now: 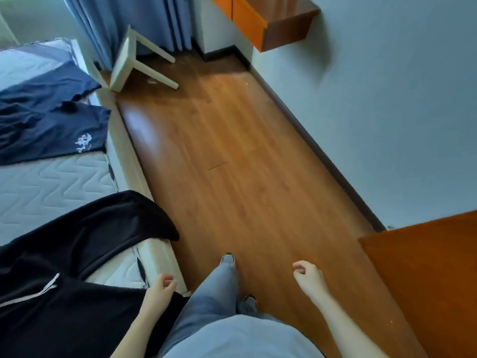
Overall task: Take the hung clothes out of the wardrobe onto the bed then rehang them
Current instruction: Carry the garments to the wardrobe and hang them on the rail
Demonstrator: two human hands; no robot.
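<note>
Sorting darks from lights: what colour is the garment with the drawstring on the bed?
The garment is black, its drawstring whitish, seen in the head view.

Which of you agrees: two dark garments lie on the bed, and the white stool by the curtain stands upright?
Not quite: the head view shows the white stool by the curtain tipped on its side. The black garment and navy garment do lie on the bed.

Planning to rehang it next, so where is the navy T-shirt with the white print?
The navy T-shirt lies at the head view's left, on the mattress, beyond the black hoodie.
</note>
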